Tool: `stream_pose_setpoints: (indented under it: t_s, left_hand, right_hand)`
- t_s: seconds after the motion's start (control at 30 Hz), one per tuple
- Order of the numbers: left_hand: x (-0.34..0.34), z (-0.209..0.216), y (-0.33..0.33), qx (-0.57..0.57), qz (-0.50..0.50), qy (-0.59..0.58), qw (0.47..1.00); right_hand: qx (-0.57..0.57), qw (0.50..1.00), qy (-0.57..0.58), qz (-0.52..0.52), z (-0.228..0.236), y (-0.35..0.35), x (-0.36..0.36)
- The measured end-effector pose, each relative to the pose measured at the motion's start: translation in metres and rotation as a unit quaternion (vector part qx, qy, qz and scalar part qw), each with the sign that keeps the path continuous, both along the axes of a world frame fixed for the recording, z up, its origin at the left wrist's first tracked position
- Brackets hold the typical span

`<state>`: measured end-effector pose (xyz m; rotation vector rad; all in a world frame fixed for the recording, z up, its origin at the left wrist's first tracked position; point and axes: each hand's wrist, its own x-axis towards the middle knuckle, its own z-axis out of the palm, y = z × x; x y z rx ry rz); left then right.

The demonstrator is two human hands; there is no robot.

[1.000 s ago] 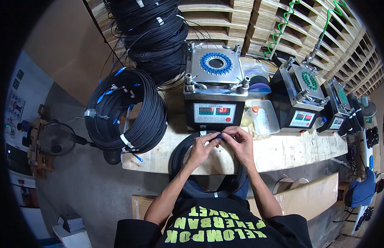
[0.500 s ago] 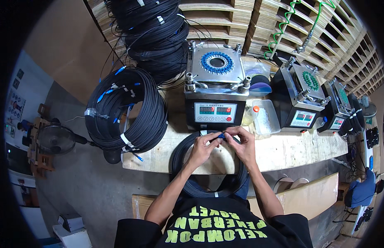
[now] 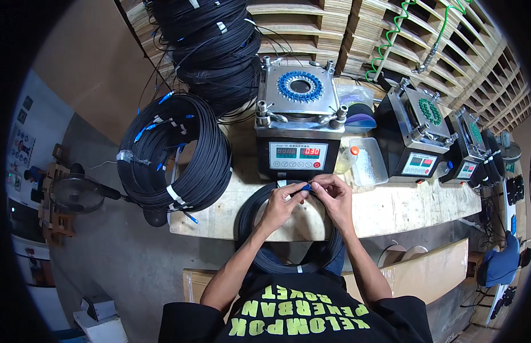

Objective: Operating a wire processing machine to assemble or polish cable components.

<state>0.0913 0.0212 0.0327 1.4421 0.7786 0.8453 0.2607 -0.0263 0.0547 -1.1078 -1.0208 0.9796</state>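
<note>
Grey floor (image 3: 134, 257), apparently concrete

Dressed in a black T-shirt (image 3: 297, 318), set back from the left hand (image 3: 278, 207) and right hand (image 3: 336, 201), and printed with chunky yellow-green lettering (image 3: 298, 327) in three rows, shortest nearest the hands, longest farthest away. Cut with loose, plain black sleeves (image 3: 188, 321), leaving forearms (image 3: 236, 271) bare toward the hands. Clad in blue trousers (image 3: 335, 265), glimpsed between shirt and right hand.

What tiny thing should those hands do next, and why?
I'd guess the right hand should gently adjust the blue connector, because the left hand pinches it and the right is close beside it, well placed for small, careful work.
</note>
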Motion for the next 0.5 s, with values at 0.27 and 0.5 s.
stream_pose_setpoints:
  t_s: [0.27,0.5]
  left_hand:
    - [0.0009,-0.0051,0.0008,0.0,0.004,-0.01,1.0]
    - [0.0016,-0.0087,0.0003,0.01,-0.003,-0.018,1.0]
  right_hand:
    - [0.025,0.998,-0.062,-0.015,-0.0028,0.0012,-0.0025]
    - [0.068,0.976,-0.202,-0.044,0.0051,0.0004,-0.0043]
